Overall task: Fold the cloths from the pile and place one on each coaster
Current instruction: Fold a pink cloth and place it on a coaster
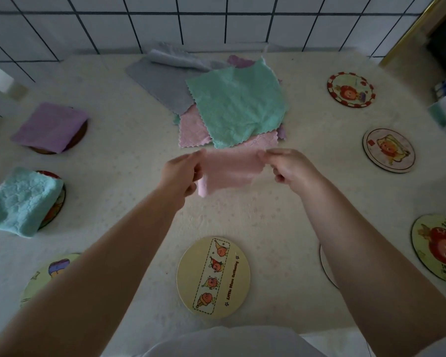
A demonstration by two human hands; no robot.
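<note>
Nearest, on cream tablecloth (129, 161): bare yellow coaster (213, 277) with strip of cartoon fruit, flat, just below both forearms. Left of it, another bare coaster (40, 275), partly hidden by left arm. Right, a red-fruit coaster (439, 247), bare.

Mid-table, raised off the cloth: pink cloth (229, 171), blurred, stretched between both hands. Left hand (179, 173) pinching its left edge, fingers curled round it. Right hand (289, 167) pinching its right upper corner, remaining fingers curled.

Left side: folded teal cloth (21, 202) resting on a coaster, folded purple cloth (50, 127) on another beyond it.

Right side: two more bare coasters (388, 150), (350, 89).

Far, by tiled wall (216, 19): pile (206, 99) of unfolded cloths, green cloth (236, 104) on top, pink and grey beneath.
</note>
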